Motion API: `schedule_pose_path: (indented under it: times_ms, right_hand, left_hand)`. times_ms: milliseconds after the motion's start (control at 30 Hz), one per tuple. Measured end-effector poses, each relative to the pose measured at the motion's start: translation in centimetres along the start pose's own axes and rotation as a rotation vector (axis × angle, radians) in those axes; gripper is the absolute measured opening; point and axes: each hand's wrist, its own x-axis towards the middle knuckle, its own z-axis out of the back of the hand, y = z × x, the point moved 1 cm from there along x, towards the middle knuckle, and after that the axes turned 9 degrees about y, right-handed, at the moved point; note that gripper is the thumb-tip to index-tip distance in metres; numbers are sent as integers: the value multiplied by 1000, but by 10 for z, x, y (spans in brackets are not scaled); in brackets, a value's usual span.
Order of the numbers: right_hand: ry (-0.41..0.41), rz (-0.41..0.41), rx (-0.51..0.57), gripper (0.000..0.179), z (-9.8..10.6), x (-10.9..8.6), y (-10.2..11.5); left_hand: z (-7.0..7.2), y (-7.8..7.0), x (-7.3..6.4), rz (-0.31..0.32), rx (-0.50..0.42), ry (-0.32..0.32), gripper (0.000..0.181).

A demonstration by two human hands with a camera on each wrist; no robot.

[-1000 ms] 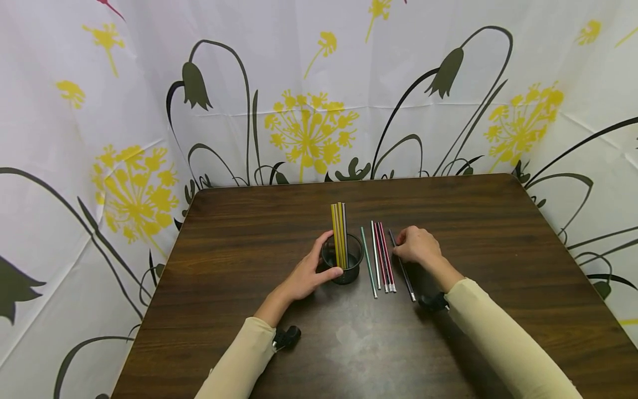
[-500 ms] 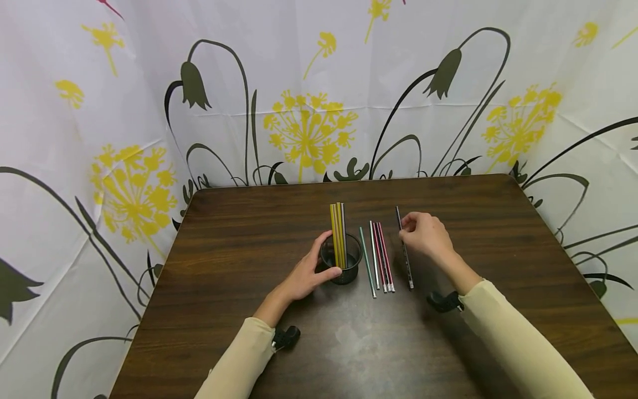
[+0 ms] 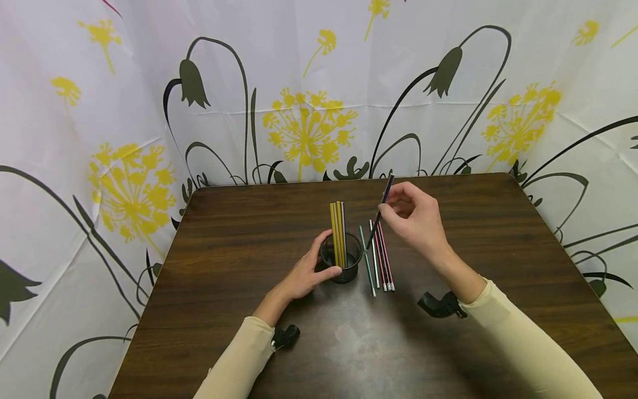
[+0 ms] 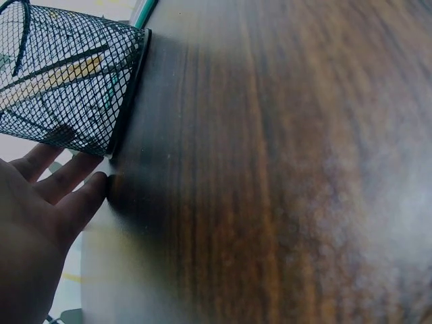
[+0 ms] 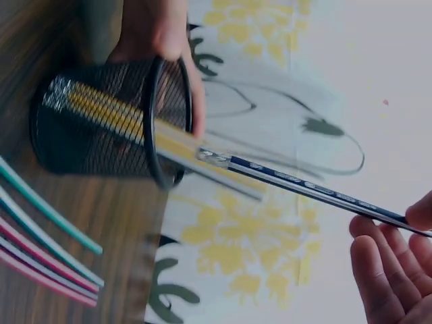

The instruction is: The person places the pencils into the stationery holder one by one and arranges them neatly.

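My left hand (image 3: 301,280) grips a black wire-mesh pencil cup (image 3: 349,275), thumb and fingers around its side near the rim. Inside the cup lean several yellow pencils (image 3: 338,235) and a greyish one. Between the thumb and fingertips of my right hand (image 3: 418,221) is a dark blue pencil (image 5: 304,187), pinched near its upper end and tilted. Its silver ferrule and eraser point down toward the cup, just right of the rim in the head view. From the right wrist, the eraser end overlaps the yellow pencils (image 5: 172,145) at the cup's mouth.
Right of the cup, a green pencil (image 3: 369,266), a pale one and several red and dark striped pencils (image 3: 386,266) lie side by side on the brown wooden table (image 3: 239,238). A flower-printed curtain (image 3: 309,66) hangs behind the table's far edge.
My right hand has lifted the dark blue pencil off the table, raised it and moved it left over the row toward the cup. My left hand stays on the cup.
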Motion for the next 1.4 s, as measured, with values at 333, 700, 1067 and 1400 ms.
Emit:
schedule_pose_path:
  times_ms: [333,700,1067,1400]
  right_hand:
    - [124,35,20,15,-42,-8,-15]
    - [196,-27,-65,12,-65,-19,-43]
    - [214,-36,-69,12,-69,-18,-50]
    - [174,-63,-128,13,-73,-16,-52]
  left_hand:
    - [0,-1,1,-8,-23,-5,83]
    - [-1,0,1,-14,-43,5,82]
    - [-1,-3,1,-25,-43,10,80]
    - [-1,0,2,-19,-49,13,81]
